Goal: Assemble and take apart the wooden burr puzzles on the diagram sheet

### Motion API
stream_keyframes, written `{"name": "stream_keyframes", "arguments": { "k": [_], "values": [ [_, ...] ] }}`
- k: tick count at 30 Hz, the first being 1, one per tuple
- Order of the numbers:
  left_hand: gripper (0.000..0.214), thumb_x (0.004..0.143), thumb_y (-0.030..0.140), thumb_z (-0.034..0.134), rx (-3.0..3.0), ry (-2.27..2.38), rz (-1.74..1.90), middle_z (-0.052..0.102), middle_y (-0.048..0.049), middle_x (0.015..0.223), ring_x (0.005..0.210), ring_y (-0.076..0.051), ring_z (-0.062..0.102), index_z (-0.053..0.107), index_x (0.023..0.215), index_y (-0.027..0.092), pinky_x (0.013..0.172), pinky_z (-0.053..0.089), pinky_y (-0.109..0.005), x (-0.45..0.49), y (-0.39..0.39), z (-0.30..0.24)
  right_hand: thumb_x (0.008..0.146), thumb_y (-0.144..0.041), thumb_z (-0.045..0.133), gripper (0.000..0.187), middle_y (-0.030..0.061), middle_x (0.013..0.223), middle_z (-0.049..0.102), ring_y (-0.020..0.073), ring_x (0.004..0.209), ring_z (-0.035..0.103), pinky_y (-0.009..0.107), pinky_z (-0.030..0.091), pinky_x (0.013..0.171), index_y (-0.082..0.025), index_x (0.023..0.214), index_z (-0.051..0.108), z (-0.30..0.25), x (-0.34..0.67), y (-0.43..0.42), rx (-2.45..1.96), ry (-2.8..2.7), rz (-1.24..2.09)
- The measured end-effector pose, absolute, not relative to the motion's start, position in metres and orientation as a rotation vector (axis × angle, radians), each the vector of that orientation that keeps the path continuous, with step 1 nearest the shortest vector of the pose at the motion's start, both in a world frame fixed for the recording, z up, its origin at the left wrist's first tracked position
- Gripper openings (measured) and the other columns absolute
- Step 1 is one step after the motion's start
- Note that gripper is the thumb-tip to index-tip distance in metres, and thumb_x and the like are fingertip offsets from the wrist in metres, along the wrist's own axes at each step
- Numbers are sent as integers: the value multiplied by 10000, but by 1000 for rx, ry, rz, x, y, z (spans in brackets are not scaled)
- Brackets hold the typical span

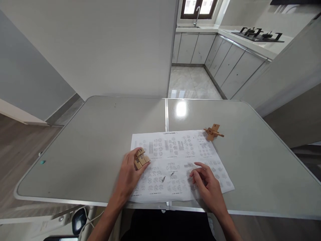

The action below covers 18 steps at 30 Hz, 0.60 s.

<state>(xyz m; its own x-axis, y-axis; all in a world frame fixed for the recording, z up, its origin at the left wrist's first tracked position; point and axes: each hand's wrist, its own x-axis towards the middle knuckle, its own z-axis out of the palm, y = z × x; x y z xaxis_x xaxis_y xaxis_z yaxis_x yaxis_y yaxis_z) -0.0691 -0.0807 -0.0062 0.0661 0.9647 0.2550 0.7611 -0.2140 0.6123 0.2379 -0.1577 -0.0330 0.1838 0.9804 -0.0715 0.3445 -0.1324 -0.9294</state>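
Observation:
My left hand (131, 172) is closed around a wooden puzzle block (141, 159) with notches and dark marks, held over the left part of a printed instruction sheet (185, 160). The sheet carries rows of small line drawings. Over its lower right part is my right hand (206, 184), its index finger stretched out and the others loosely curled, with nothing visible in it. At the sheet's top right corner stands a wooden puzzle assembly (213, 132) of crossed flat pieces, partly overlapping the paper and away from both hands.
The folding table (107, 134) has a metal seam down its middle and a metal rim. A small teal bit (42, 162) lies near its left edge. Below the left front edge are a dark rounded object (79, 221) and cables. A kitchen counter (258, 43) stands beyond.

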Motion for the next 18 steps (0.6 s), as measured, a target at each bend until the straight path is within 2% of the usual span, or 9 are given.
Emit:
{"name": "stream_keyframes", "arguments": {
  "k": [3,7,12,15,18],
  "values": [
    [605,913,297,806,2075,1470,869,653,-82,1345,1243,-288,659,497,1433,302,1074,557,-461,-41,-80,-2,1066,-486,534,368,45,913,740,204,745,683,331,543,715,-227,1324,570,-31,238,-157,-1628,-1295,945],
    [666,888,264,835,2097,1185,770,630,-88,1376,1268,-298,641,476,1446,314,1064,570,-486,-6,-76,-3,1068,-492,525,349,48,915,747,212,744,684,331,538,693,-228,1286,593,-28,237,-156,-1633,-1305,936],
    [659,863,295,861,2093,1038,670,658,-83,1311,1216,-306,664,513,1422,297,1020,595,-497,6,-71,-9,1066,-501,525,327,62,925,756,236,805,701,349,561,742,-229,1179,668,-25,236,-154,-1619,-1359,934],
    [734,868,321,860,2095,1032,643,622,-98,1410,1291,-315,633,466,1488,309,1081,566,-515,-1,-70,-10,1069,-481,525,314,79,976,767,247,841,715,354,568,752,-227,1154,688,-24,235,-155,-1617,-1410,929],
    [893,805,441,907,2153,1074,651,540,-129,1529,1429,-362,517,430,1547,301,1175,483,-579,-12,-70,-9,1066,-445,540,285,80,1028,762,241,831,719,353,571,738,-236,1196,685,-23,233,-153,-1610,-1503,907]
  ]
}}
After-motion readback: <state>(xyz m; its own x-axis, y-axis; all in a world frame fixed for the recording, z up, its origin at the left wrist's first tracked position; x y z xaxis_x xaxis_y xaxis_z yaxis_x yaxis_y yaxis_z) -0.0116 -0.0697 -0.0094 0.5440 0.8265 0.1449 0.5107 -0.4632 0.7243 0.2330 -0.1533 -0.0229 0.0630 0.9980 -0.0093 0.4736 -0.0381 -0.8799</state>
